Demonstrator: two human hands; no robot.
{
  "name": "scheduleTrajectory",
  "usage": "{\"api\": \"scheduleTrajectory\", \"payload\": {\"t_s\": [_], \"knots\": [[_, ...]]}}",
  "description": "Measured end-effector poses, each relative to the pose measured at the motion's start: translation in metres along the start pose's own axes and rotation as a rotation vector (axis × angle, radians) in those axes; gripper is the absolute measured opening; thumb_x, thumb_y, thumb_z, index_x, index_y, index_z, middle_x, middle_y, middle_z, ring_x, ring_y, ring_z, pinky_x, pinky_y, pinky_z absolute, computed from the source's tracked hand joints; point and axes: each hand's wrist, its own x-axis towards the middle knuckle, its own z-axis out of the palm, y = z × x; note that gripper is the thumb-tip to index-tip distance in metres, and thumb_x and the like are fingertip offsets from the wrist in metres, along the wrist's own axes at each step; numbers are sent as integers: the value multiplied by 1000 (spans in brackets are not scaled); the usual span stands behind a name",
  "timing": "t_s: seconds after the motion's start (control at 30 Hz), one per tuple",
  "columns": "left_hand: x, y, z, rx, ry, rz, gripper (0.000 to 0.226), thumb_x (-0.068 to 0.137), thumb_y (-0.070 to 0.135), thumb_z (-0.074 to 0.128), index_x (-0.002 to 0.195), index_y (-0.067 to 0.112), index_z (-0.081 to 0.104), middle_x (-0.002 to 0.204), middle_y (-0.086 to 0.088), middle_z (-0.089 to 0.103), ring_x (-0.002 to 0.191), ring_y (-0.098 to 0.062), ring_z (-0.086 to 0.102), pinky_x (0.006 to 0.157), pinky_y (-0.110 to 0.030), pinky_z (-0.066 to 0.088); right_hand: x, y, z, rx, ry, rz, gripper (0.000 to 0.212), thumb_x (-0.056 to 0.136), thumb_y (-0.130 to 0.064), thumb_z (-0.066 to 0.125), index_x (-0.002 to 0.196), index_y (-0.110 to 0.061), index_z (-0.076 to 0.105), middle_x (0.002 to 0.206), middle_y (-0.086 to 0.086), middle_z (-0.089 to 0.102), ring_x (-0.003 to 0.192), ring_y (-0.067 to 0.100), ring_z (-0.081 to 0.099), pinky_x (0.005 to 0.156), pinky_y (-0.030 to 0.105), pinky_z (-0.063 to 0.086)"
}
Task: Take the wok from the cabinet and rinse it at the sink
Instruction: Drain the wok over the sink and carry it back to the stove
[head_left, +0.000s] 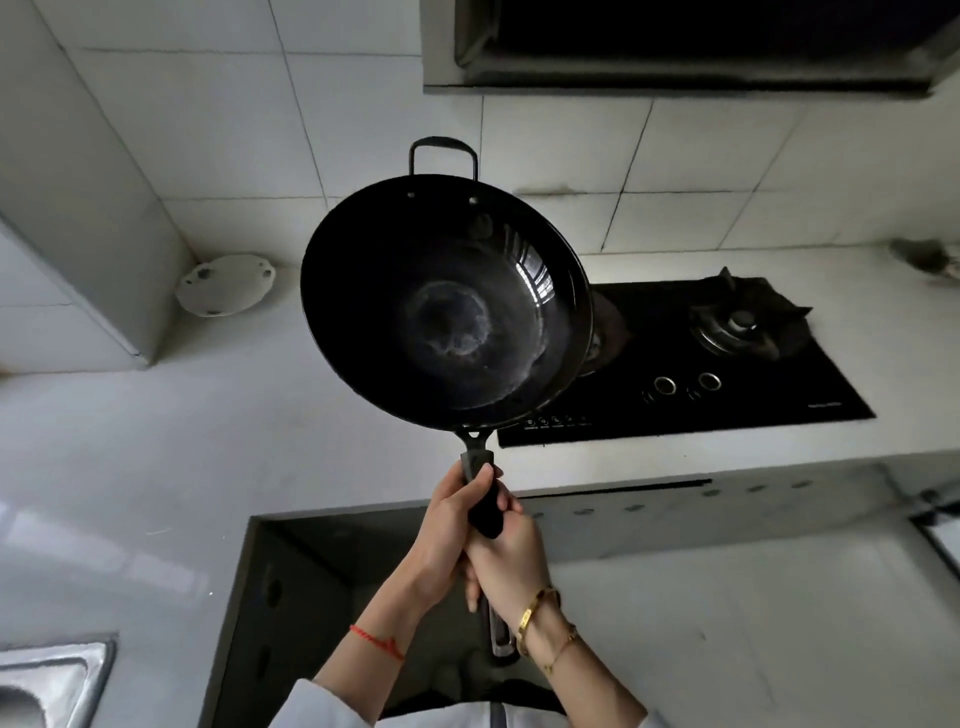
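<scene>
Sink (62, 670) sits at bottom left, well apart. Left hand (447, 525) and right hand (511, 558) both clench the long handle of the wok (447, 306), held up tilted over the counter (182, 441) beside the stove (727, 364). Looks heavy, rigid, front-loaded; two-handed handle grip suits, with the loop handle as second hold.

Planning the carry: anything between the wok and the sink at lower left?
Nothing visible. Both hands, left hand and right hand, grip the wok above the counter; the stretch toward the sink looks bare.
</scene>
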Motion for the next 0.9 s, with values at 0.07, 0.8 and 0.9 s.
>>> {"api": "scheduleTrajectory", "payload": {"t_s": [0.07,0.8,0.9], "knots": [[0,-2,5,17,-50,-28,12,100,19,45,99,7,50,75,-10,53,83,-26,61,78,-32,52,-5,0,-4,34,46,21,14,93,-11,56,85,-1,51,32,-6,46,24,9,43,28,18,31],[14,-69,120,154,-525,-318,8,98,15,48,98,8,50,72,-10,53,81,-28,61,84,-41,48,-49,52,-101,195,573,175,24,90,-11,55,67,-6,49,32,-3,47,25,14,45,30,19,33],[17,-88,153,175,-562,-345,8,98,15,48,99,7,50,72,-10,53,79,-28,61,81,-38,50,-50,62,-130,197,638,198,31,90,-11,53,60,-7,46,29,-4,44,23,11,42,30,19,31]]}}
